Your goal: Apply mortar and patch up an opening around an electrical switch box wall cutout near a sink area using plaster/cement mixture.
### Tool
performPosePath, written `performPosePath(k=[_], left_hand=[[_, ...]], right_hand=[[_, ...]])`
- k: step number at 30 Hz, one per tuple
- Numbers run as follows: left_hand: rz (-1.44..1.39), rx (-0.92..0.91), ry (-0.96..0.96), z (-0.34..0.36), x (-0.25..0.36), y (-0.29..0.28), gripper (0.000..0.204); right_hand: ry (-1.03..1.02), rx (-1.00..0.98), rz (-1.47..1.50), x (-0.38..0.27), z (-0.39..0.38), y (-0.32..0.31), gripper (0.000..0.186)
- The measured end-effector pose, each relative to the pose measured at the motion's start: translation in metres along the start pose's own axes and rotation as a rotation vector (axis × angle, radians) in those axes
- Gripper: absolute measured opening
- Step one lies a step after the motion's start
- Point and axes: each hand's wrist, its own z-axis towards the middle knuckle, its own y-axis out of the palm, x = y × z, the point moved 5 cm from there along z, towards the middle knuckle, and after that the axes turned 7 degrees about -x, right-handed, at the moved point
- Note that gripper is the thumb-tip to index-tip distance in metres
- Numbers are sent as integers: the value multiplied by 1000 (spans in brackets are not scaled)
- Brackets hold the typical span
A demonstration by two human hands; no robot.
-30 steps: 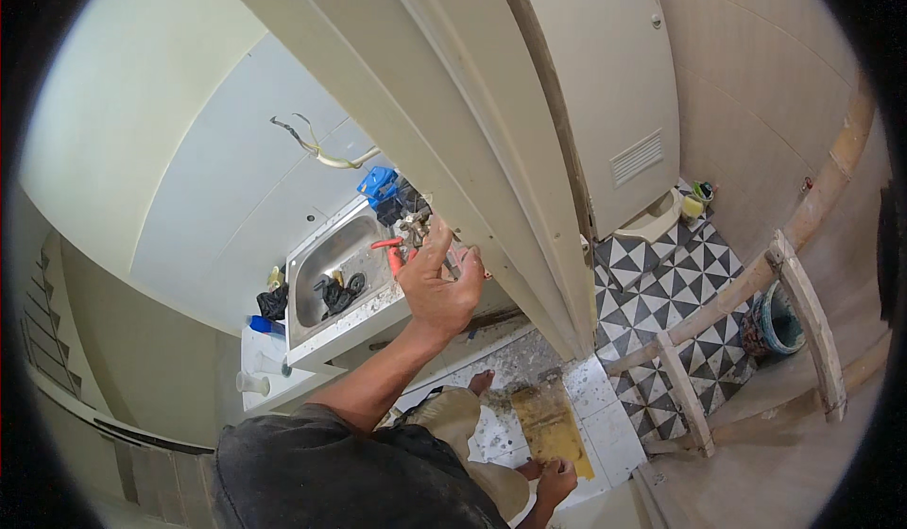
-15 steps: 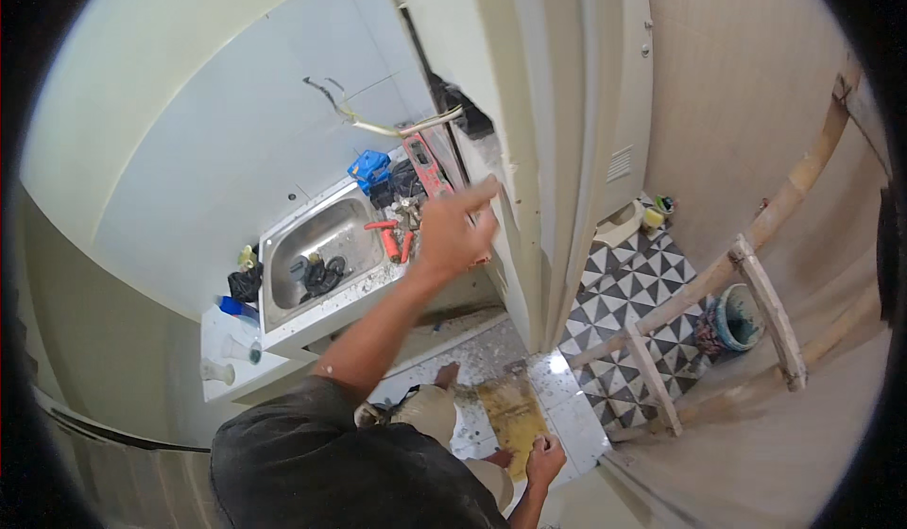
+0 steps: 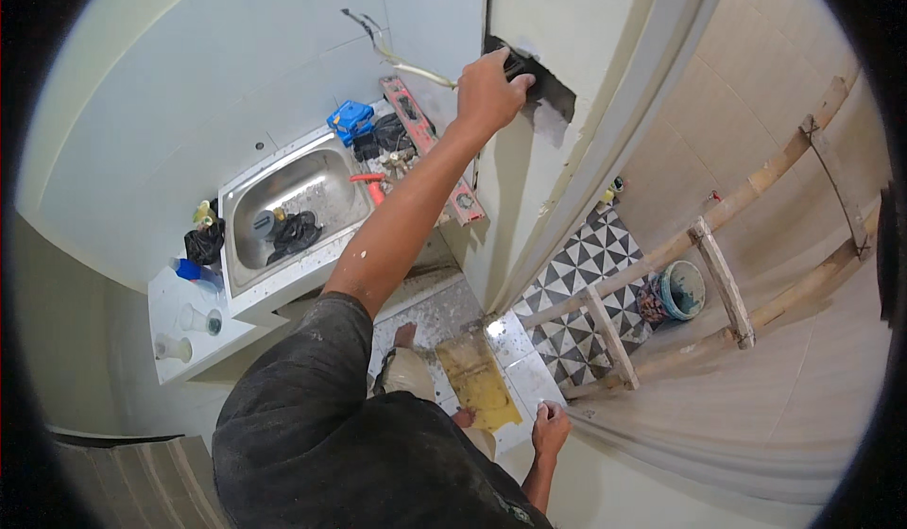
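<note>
My left hand [image 3: 488, 93] is raised to a ragged dark hole [image 3: 553, 88] in the wall by the door frame. Its thumb and fingers curl around something dark at the hole's left edge, which I cannot make out. A pale cable [image 3: 420, 73] with dark bare ends sticks out of the wall beside that hand. Low down near my body, my right hand [image 3: 551, 429] is closed, with a tiny pale bit showing at its fingertips. Below my left arm, a red spirit level [image 3: 408, 113] leans over the counter's corner, near red-handled pliers [image 3: 376, 189].
A steel sink [image 3: 248, 269] holds a black plastic bag [image 3: 296, 236]. A blue tool-like object [image 3: 350, 121] lies behind it. Plastic cups [image 3: 200, 319] stand on the left ledge. At the right, a wooden ladder [image 3: 723, 283] slants past a bucket [image 3: 682, 290] on patterned tiles [image 3: 576, 263].
My left hand has moved up and away to the hole, from in front of the wall's edge. The view has shifted toward the right. My right hand stays low and closed.
</note>
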Motion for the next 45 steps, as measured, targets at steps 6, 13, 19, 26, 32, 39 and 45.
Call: performPosePath(k=[6,13,19,26,32,39,45], left_hand=[[0,217,63,-4,-13,-4,52],[-230,190,33,0,-10,11,48],[-387,101,-69,-9,-17,-5,57],[-303,218,33,-7,-37,12,68],[-365,123,-53,-10,-25,7,71],[-298,139,-2,-8,-29,4,68],[-315,273,181,-61,-35,-9,63]], right_hand=[[-47,-41,-97,-19,-15,2,19],[-45,-102,-105,-28,-14,10,20],[-205,-178,-232,-64,1,17,20],[-263,-184,-236,-86,12,21,21],[-257,-142,-172,-88,3,18,19],[-324,-203,-218,-102,4,35,17],[-386,-219,-219,-135,14,54,17]])
